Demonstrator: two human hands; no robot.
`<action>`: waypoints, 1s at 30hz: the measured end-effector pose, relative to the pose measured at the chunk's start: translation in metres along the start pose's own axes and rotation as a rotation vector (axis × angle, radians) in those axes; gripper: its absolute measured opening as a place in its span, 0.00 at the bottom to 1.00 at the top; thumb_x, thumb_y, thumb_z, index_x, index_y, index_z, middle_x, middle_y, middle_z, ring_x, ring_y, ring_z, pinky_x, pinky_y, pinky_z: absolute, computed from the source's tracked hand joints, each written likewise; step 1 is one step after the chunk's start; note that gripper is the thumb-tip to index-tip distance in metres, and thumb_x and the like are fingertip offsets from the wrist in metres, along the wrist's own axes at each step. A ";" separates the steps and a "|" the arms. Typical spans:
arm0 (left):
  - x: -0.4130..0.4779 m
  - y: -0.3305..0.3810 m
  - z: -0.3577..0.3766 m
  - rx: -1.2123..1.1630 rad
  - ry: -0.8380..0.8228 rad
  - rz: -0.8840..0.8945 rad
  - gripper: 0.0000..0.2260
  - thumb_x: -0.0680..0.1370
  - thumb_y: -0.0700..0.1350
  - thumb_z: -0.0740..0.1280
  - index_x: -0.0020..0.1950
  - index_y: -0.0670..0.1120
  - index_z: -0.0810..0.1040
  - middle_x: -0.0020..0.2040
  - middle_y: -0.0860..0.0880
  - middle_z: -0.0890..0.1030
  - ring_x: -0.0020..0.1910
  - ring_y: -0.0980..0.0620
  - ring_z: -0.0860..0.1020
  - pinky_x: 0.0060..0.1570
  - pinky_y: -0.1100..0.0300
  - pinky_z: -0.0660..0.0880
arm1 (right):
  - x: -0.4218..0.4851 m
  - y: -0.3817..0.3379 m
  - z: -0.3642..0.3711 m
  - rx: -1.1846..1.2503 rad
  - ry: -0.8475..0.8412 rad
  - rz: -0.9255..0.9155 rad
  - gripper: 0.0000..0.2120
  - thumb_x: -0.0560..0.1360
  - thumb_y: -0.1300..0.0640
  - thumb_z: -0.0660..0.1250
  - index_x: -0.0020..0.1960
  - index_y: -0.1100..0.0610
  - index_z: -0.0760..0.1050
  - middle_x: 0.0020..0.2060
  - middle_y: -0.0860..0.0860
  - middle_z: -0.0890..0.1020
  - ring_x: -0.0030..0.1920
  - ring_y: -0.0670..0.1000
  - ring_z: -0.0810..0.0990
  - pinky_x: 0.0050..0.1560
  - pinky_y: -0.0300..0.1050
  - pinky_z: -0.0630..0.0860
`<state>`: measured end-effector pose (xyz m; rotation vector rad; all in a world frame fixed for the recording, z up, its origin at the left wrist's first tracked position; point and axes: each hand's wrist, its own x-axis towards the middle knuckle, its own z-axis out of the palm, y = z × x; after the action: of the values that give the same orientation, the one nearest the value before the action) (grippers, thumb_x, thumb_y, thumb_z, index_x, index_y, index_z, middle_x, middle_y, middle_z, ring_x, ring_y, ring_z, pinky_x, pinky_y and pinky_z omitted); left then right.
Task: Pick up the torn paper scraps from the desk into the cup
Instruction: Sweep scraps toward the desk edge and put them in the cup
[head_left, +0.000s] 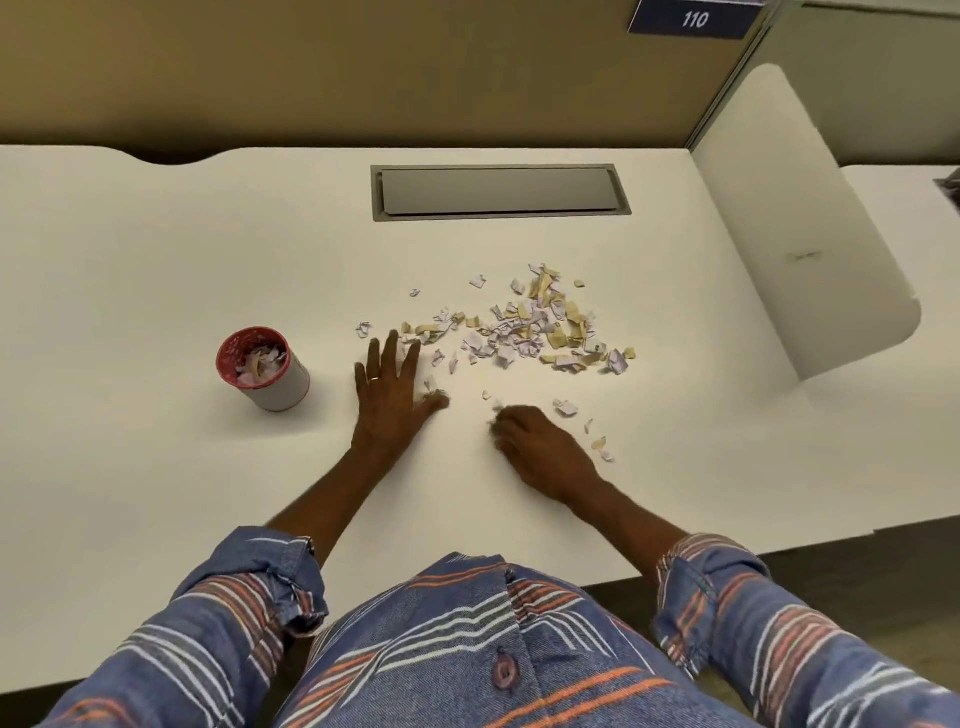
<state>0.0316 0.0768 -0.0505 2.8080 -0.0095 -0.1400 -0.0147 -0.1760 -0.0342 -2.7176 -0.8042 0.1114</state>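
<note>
Striped sleeves (244, 587), left hand (392, 395) spread flat, right hand (540, 447) curled, grip unclear, beside white-and-tan scraps (540, 332)

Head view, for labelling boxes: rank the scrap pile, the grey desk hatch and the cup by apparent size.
1. scrap pile, as spread
2. grey desk hatch, farther off
3. cup

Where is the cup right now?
In the head view, the cup stands on the left part of the desk, a little left of the left hand, with paper scraps already inside.
</note>
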 end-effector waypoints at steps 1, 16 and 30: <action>0.003 -0.001 0.000 -0.020 -0.021 -0.011 0.42 0.73 0.68 0.63 0.80 0.50 0.52 0.81 0.45 0.46 0.80 0.41 0.44 0.77 0.40 0.47 | -0.005 0.001 0.002 -0.045 0.010 -0.029 0.13 0.82 0.54 0.61 0.59 0.60 0.79 0.59 0.56 0.80 0.61 0.57 0.77 0.52 0.53 0.80; -0.016 0.024 0.005 -0.243 -0.015 0.384 0.17 0.82 0.39 0.62 0.71 0.38 0.72 0.73 0.41 0.70 0.75 0.42 0.64 0.77 0.55 0.58 | 0.059 0.027 -0.015 0.052 -0.044 0.109 0.29 0.82 0.48 0.61 0.79 0.58 0.59 0.78 0.56 0.60 0.78 0.56 0.59 0.77 0.50 0.60; -0.080 -0.007 0.022 -0.453 0.053 0.174 0.28 0.76 0.53 0.70 0.75 0.58 0.64 0.66 0.57 0.69 0.64 0.56 0.72 0.65 0.58 0.69 | -0.063 0.049 -0.007 0.145 0.249 0.317 0.19 0.77 0.43 0.68 0.62 0.52 0.73 0.66 0.49 0.73 0.67 0.51 0.72 0.67 0.46 0.72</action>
<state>-0.0505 0.0778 -0.0654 2.3440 -0.1858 -0.0209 -0.0416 -0.2510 -0.0429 -2.6289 -0.2821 -0.0951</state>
